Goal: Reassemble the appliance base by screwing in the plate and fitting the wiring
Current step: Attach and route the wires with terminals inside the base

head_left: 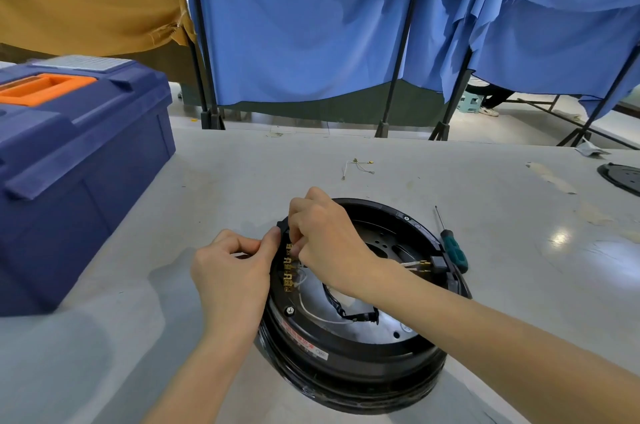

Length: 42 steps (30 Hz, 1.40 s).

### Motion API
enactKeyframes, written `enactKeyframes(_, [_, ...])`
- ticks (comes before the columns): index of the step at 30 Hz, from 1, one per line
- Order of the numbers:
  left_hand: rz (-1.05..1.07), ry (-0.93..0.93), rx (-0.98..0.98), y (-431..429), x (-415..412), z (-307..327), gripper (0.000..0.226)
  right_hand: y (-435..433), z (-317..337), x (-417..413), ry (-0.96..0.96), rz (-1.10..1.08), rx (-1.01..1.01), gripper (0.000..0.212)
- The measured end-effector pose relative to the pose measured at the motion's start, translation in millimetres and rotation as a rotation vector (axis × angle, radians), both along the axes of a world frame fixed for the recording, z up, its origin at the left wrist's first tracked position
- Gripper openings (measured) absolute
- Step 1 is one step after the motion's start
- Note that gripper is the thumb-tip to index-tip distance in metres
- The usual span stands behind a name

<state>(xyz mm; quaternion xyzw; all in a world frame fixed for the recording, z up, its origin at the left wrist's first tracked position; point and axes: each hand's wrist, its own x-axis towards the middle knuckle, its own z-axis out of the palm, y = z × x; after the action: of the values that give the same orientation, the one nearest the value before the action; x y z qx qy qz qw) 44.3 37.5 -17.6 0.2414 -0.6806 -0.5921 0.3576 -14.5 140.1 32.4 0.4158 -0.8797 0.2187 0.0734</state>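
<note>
The base (313, 352) sits on the table (502, 216), toolbox (79, 164) left, screwdriver (453, 250) right.

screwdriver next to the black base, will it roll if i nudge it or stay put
The screwdriver would probably roll if nudged sideways: its green handle looks round and it lies flat on the smooth table. It is likely stiff and light, with a thin metal shaft. The appliance base beside it might stop it.
</note>
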Motion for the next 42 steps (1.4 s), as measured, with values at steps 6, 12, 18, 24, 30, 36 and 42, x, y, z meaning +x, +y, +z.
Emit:
enactKeyframes(6, [0.012,-0.035,-0.010,-3,1,2,0.031,10,11,-6,-0.150,0.015,0.029,0.005])
enactKeyframes(12, [0.004,-0.039,-0.018,-3,1,2,0.020,22,32,-26,-0.159,-0.118,-0.123,0.010])
enactKeyframes(18, [-0.108,-0.024,-0.061,-5,0,4,0.011,7,24,-21,-0.071,-0.123,0.094,0.008])
enactKeyframes(24, [-0.142,0.009,-0.018,-6,-4,0,0.022,-11,13,-15,0.078,-0.104,0.159,0.013])
enactKeyframes(30, [-0.156,-0.004,-0.035,-9,-6,-1,0.021,-7,6,-19,0.060,-0.100,0.117,0.013])
enactKeyframes(36, [-0.127,0.021,-0.025,-15,-7,-4,0.017,25,18,-38,-0.108,-0.146,-0.140,0.012])
enactKeyframes(42, [-0.203,-0.009,-0.063,-19,-22,4,0.017,82,20,-90,-0.180,-0.363,-0.154,0.022])
